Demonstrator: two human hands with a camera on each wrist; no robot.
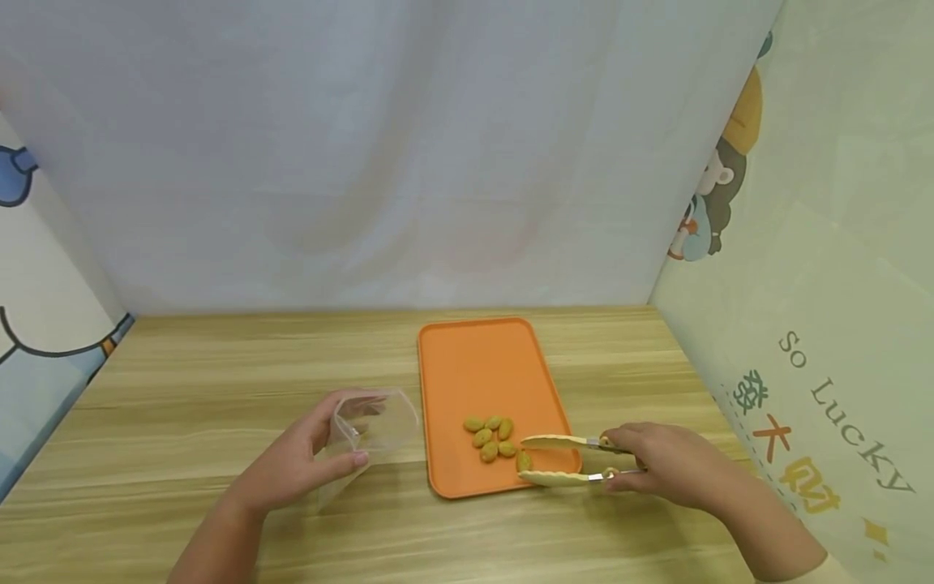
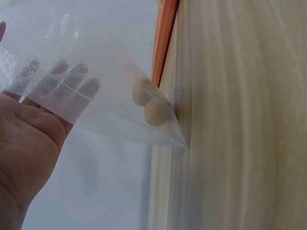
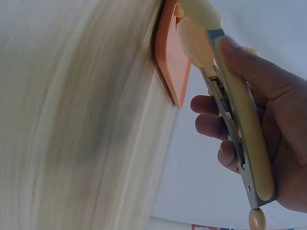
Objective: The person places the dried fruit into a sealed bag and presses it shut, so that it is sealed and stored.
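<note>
Left hand (image 1: 299, 464) holding, right hand (image 1: 671, 466) gripping

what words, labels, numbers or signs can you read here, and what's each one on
"So Lucky": on the pale wall sheet at the right of the head view
"發 大 财": on the same sheet, left of "So Lucky"
Red patch at the bottom edge of the right wrist view: too small and cut off to tell any lettering
Clear bag, orange tray, tongs: no readable text
</note>
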